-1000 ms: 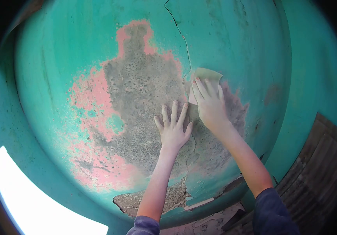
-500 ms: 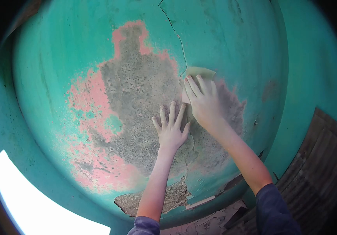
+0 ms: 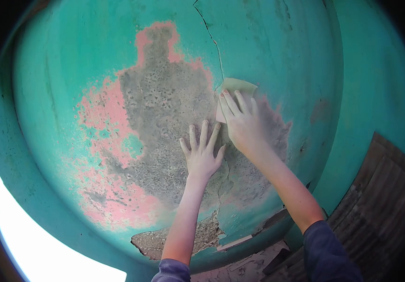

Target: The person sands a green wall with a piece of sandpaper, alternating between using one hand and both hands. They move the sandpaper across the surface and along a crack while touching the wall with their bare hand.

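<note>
My left hand (image 3: 201, 157) lies flat with its fingers spread on the bare grey patch (image 3: 160, 108) of the wall. Up and to its right, my right hand (image 3: 242, 122) presses a pale green sheet (image 3: 239, 85) against the wall. The sheet shows above the fingertips and along the left side of that hand; its middle is hidden under the fingers. Pink paint (image 3: 110, 105) borders the grey patch, and turquoise paint (image 3: 277, 51) surrounds both.
A thin crack (image 3: 208, 29) runs down the wall from the top towards the sheet. Low on the wall is a broken plaster area (image 3: 207, 232). Brown corrugated sheeting (image 3: 376, 202) leans at the lower right. Bright light (image 3: 38, 239) fills the lower left.
The whole view has shifted slightly, so the wall and both hands appear a little further left. Against the wall, neither hand has clearly moved, and the sheet is still under my right hand.
</note>
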Demonstrator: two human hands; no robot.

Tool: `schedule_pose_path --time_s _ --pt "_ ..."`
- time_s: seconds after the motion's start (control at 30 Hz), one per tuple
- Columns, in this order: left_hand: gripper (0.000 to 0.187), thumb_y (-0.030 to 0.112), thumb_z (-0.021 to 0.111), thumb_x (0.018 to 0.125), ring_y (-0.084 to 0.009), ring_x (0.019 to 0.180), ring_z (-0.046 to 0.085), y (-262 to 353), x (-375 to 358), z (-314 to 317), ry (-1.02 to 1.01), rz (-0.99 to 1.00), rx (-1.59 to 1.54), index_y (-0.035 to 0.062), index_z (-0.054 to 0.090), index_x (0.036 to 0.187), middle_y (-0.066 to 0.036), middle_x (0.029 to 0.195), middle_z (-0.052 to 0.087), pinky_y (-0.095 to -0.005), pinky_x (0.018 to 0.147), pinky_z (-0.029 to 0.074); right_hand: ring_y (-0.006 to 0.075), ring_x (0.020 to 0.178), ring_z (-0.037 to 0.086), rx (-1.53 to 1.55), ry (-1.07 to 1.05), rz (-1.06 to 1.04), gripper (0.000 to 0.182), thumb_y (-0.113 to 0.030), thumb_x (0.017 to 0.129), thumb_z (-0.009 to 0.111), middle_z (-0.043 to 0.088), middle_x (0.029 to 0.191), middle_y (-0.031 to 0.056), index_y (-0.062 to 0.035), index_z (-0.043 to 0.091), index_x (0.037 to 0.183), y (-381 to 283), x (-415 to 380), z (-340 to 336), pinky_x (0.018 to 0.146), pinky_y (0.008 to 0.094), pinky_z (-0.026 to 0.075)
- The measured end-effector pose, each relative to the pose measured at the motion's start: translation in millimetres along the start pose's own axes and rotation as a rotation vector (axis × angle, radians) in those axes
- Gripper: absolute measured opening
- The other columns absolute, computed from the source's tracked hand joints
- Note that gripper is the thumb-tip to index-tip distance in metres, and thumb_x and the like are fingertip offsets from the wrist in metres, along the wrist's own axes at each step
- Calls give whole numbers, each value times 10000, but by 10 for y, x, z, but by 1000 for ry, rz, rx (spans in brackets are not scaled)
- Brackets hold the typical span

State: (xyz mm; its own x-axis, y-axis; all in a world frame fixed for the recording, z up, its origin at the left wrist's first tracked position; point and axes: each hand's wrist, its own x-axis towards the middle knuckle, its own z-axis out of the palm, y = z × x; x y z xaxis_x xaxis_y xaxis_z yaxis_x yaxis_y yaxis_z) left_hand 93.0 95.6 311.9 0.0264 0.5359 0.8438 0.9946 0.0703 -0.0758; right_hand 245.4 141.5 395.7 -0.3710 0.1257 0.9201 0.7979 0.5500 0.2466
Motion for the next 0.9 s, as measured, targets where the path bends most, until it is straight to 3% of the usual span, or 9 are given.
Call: schedule_pose_path --time_s 0.2,0.4,0.6,0.8,0.9 --pt "725 569 520 966 -446 1553 79 16 9 -45 -32 -13 -8 324 301 1612 -78 1706 165 -739 1164 43 291 1459 379 -51 -39 -9 608 -156 916 567 415 1597 42 -89 474 1513 -27 166 -76 1190 585 248" --pt "727 562 529 960 -445 1554 75 -22 -25 8 -24 6 17 332 302 1611 -82 1705 170 -733 1167 31 294 1458 381 23 -43 3 621 -144 908 576 413 1599 38 -88 468 1517 -74 -198 7 1186 586 250" --pt "716 565 528 961 -443 1552 89 -9 -39 -1 2 14 0 327 323 1604 -79 1704 173 -733 1167 37 290 1471 364 -10 -6 30 636 -153 914 574 416 1596 43 -87 443 1533 2 209 -19 1186 601 242" --pt "718 563 538 960 -439 1549 110 -37 -51 2 9 34 -23 321 329 1603 -77 1700 186 -737 1164 60 291 1475 357 -58 -52 37 633 -151 927 569 411 1598 51 -81 425 1540 -82 -115 73 1181 604 250" --pt "716 555 542 960 -435 1545 130 -46 -55 23 31 41 -29 319 332 1602 -77 1694 205 -737 1162 71 292 1484 346 -88 -34 66 628 -149 933 556 402 1605 49 -95 423 1545 -46 229 -34 1179 614 247"
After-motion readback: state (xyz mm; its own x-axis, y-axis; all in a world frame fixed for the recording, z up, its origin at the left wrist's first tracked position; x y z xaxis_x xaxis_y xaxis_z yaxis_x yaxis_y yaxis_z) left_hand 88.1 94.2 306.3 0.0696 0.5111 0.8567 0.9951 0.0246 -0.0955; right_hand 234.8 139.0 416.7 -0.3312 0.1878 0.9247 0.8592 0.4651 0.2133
